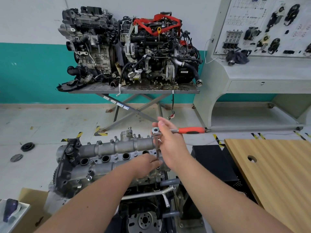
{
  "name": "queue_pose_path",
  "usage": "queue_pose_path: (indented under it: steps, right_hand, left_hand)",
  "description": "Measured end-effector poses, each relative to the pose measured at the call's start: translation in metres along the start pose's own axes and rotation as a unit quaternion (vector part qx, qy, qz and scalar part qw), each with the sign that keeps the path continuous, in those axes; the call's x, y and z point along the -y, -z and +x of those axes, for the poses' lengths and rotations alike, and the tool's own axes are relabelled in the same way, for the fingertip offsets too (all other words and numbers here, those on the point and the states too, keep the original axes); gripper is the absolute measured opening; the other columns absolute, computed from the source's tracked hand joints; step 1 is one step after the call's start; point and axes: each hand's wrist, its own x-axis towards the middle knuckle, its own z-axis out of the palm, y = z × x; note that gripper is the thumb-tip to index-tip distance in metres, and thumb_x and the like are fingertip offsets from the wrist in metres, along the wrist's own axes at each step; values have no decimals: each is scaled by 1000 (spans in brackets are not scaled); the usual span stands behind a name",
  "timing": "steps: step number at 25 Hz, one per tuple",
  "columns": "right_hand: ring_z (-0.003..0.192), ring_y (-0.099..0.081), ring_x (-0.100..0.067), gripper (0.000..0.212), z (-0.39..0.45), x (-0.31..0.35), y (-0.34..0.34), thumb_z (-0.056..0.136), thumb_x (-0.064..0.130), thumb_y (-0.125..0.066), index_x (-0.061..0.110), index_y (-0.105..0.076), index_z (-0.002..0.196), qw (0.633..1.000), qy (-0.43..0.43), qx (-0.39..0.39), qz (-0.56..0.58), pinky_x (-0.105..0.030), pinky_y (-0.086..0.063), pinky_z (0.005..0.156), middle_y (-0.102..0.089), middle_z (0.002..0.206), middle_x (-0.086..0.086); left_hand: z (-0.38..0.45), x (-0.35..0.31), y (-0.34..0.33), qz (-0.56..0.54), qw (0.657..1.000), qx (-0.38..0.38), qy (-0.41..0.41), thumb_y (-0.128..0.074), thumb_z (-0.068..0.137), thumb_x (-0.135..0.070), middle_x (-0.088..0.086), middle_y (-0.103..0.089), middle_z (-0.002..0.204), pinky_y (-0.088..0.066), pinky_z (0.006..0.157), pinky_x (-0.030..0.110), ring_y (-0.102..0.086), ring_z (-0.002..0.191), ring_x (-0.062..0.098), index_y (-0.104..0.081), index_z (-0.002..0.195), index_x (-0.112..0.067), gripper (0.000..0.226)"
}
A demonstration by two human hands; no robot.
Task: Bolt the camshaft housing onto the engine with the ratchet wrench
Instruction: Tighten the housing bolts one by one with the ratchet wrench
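Head view: ratchet wrench (178, 131) stands upright on a bolt at the right end of the camshaft housing (117, 148); right hand (170, 142) curled round its head, left hand (148, 163) pinching the extension low; extension should be kept vertical, the socket judged seated before the orange handle is swung

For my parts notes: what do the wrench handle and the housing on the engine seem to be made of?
Wrench handle: probably plastic or rubber, matte orange with a black inset. Housing: looks like cast aluminium, dull grey and slightly rough, though the exact metal cannot be confirmed.
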Motion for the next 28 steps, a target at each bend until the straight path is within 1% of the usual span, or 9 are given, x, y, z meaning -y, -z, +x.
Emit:
queue_pose_path:
  steps: [3,4,7,9,14,19,22,25,28]
  right_hand:
    - [119,-55,6,25,-10,-12,8,100,30,-58,48,-68,114,960,163,33,-227,-23,-45,102,-66,123,23]
    - [122,-54,1,29,-10,-14,11,98,21,-61,39,-70,118,905,270,33,-326,-23,-44,102,-64,129,18]
    - [112,-62,-29,33,1,-10,14,83,-3,-60,12,-76,108,622,496,60,-603,-38,-50,92,-70,121,-6]
    - [105,-63,-31,35,5,5,7,87,8,-51,12,-71,114,524,459,105,-710,-41,-48,89,-70,108,-5]
    - [88,-57,-26,43,8,30,-2,104,48,-26,22,-46,132,460,331,172,-806,-39,-42,71,-58,100,-2]
    - [79,-54,-26,34,15,43,-13,107,39,-25,21,-46,87,561,181,176,-788,-38,-40,64,-50,79,1]
    - [71,-64,-26,36,17,49,-15,105,30,-33,20,-49,75,679,87,161,-711,-39,-52,69,-65,73,-5]
    - [66,-72,-22,18,13,52,-18,102,19,-42,8,-55,98,880,-111,105,-449,-34,-53,69,-73,67,-5]
    - [72,-73,-26,6,6,42,-17,102,8,-42,8,-45,96,977,-193,19,-88,-27,-56,54,-72,70,-8]
  left_hand:
    - [2,2,-1,11,1000,-1,3,-42,103,-43,-3,-64,77,-44,57,26,-57,61,4,-65,94,-17,36]
    - [1,2,-2,11,1000,-7,2,-44,102,-36,-4,-65,78,-47,58,25,-58,60,1,-63,90,-17,29]
    - [-2,2,-6,-44,997,-49,-47,-43,105,-27,-3,-67,111,-49,75,10,-59,74,-11,-61,114,-17,23]
    - [-2,2,-4,-7,999,-36,-37,-39,104,-46,2,-71,102,-48,73,13,-60,71,0,-64,110,-20,36]
    - [-2,1,0,-4,1000,3,9,-36,101,-57,9,-68,100,-51,78,34,-62,82,17,-63,113,-16,50]
    - [-7,0,0,-22,1000,-2,6,-37,101,-57,13,-64,88,-43,64,30,-53,66,14,-51,96,-23,37]
    - [-7,1,0,-39,999,0,-3,-40,102,-54,2,-51,71,-40,61,31,-48,60,13,-55,87,-12,47]
    - [-6,0,-1,-30,1000,6,-3,-41,101,-54,0,-56,72,-43,62,30,-53,63,13,-59,90,-9,50]
    - [-5,0,-2,-20,1000,7,2,-40,102,-53,2,-61,79,-43,61,29,-56,66,13,-63,105,-12,48]
